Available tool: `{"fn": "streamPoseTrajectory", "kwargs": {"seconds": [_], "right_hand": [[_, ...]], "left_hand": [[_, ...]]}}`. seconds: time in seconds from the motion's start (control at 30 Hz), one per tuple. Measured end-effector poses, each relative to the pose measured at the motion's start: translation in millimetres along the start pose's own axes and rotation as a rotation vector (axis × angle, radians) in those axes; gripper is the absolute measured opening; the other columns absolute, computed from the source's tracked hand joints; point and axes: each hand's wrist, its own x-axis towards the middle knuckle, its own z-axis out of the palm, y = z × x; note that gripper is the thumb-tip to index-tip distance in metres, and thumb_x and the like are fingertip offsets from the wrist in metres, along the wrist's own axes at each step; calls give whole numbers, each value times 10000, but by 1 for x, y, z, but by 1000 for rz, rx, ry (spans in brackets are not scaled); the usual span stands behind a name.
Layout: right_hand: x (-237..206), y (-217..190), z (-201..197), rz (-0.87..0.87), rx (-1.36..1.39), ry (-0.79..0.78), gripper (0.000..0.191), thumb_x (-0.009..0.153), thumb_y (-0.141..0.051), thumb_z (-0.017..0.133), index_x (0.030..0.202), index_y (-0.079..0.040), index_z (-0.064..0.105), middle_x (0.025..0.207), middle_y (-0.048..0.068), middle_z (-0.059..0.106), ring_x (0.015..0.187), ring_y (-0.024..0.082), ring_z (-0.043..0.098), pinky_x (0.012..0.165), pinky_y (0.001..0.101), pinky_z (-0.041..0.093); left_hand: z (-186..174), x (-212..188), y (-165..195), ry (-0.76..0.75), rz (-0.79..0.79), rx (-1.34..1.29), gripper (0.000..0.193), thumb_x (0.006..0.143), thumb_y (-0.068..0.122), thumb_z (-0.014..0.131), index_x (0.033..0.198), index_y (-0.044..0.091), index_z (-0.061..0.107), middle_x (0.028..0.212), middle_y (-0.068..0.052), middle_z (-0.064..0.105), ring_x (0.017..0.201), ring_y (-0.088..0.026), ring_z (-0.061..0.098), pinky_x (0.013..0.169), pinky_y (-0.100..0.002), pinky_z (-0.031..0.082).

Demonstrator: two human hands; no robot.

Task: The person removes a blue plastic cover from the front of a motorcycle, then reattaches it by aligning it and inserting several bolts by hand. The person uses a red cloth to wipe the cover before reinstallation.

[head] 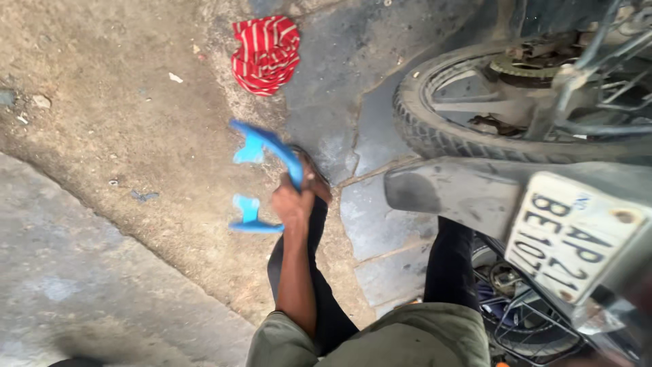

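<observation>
The left hand (292, 204) is shut tight around a bright blue plastic piece (261, 178), with the fingers curled over its curved bar; the piece is bent like a handle, with two short arms that stick out to the side, one near the top and one near the bottom; it is a bit blurry, so its small parts are hard to make out; the hand holds it up above the ground (102, 136), out in front of the person's legs; the bare arm reaches down from a green sleeve (275, 340); the right hand does not show in the picture; the legs wear black trousers (448, 272), and one foot in a dark sandal (316, 178) stands just behind the blue piece; the ground is dusty dirt on one side and flat grey stone slabs (380, 217) on the other; a red cloth with white stripes (266, 53) lies crumpled on the ground, well apart from the hand; a motorbike stands close by on the right; its black back tyre (424, 119) rests on the stones, a grey mudguard (448, 194) sticks out under it toward the person's leg, and a white number plate (574, 234) hangs at the end of it.
</observation>
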Motion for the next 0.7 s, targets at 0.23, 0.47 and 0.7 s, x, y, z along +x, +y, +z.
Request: {"fn": "streamPoseTrajectory", "kwargs": {"seconds": [0.23,0.47,0.7], "right_hand": [[-72,-41,348,88,171,-843,318,931,-203,763,779,29,608,700,211,569,628,355,561,605,445,440],[108,-160,645,-665,-39,-159,426,813,-107,697,1228,-19,663,1222,192,585,1150,394,557,993,546,460],[151,-199,676,-463,-20,-287,331,735,-67,753,1054,-136,704,1076,124,631,1015,360,624,820,515,523]], "left_hand": [[-25,13,-99,-18,-334,-46,427,785,434,810,1007,75,748,918,-220,747,886,-422,717,840,-497,532],[-33,-1,-138,57,-332,-253,363,721,333,852,965,93,730,835,-174,754,797,-372,736,781,-461,546],[-40,-10,-140,-39,-305,-150,371,708,338,874,957,114,713,824,-171,746,839,-386,721,767,-486,537]]}}
